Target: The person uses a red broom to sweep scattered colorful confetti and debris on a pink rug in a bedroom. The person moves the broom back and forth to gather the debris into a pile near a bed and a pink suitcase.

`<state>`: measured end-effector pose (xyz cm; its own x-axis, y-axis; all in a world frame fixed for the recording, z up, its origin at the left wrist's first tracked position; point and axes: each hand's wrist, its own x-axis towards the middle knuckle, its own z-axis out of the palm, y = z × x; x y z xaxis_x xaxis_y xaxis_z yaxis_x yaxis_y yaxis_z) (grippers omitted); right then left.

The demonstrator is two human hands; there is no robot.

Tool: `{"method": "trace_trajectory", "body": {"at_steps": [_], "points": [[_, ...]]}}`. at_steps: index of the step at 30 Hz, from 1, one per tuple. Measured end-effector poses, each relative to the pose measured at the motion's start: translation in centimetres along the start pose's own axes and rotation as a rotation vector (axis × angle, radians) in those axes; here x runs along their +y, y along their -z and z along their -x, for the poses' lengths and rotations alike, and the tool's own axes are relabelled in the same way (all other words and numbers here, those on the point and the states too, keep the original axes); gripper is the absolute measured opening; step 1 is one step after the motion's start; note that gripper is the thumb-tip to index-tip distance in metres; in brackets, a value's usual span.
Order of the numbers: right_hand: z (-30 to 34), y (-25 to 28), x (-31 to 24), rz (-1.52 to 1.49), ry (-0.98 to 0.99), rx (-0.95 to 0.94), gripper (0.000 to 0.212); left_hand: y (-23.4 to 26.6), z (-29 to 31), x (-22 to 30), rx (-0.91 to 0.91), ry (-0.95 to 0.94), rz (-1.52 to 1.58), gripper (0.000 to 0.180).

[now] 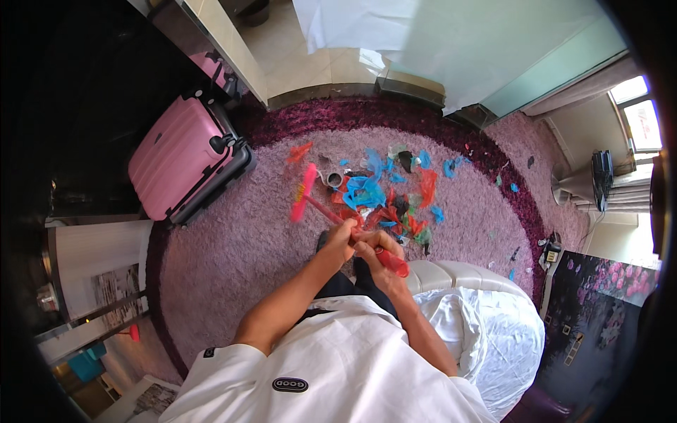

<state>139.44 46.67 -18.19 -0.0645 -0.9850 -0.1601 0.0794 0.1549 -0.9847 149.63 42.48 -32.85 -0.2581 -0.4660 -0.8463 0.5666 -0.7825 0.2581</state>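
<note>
Both my hands grip a broom with a red handle (326, 210), one behind the other along it. My left hand (341, 241) is closed round the handle nearer the head. My right hand (381, 259) is wrapped round it close to the thick red end, which points toward my lower right. The broom's long pink head (303, 193), with a yellow patch at its middle, is over the carpet left of a scatter of crumpled plastic scraps (365, 192) in blue, red, black and green. A grey roll (333, 179) that looks like tape lies among the scraps.
A pink hard-shell suitcase (180, 155) stands at the left. The mauve carpet (233, 282) has a dark purple border (317, 114). A padded cream seat or bed edge (451, 273) with white sheets (493, 338) is at my right. Smaller scraps (514, 187) lie farther right.
</note>
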Motion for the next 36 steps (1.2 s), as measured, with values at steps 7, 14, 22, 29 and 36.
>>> {"method": "trace_trajectory", "body": {"at_steps": [7, 14, 22, 29, 36], "points": [[3.7, 4.5, -5.0, 0.225, 0.058, 0.199, 0.009, -7.2, 1.4, -6.2, -0.263, 0.171, -0.079, 0.011], [6.2, 5.2, -8.8, 0.320, 0.334, 0.199, 0.021, -12.7, 9.6, -4.4, -0.352, 0.263, -0.217, 0.016], [6.4, 5.8, -7.8, 0.208, 0.248, -0.053, 0.017, -7.6, 11.0, -3.2, -0.232, 0.321, -0.207, 0.019], [7.2, 6.6, -4.8, 0.402, 0.204, -0.043, 0.022, -4.8, 5.6, -8.9, -0.380, 0.475, -0.200, 0.018], [9.1, 9.3, -8.5, 0.641, 0.269, -0.013, 0.027, -12.8, 8.7, -9.3, -0.519, 0.501, -0.264, 0.020]]}}
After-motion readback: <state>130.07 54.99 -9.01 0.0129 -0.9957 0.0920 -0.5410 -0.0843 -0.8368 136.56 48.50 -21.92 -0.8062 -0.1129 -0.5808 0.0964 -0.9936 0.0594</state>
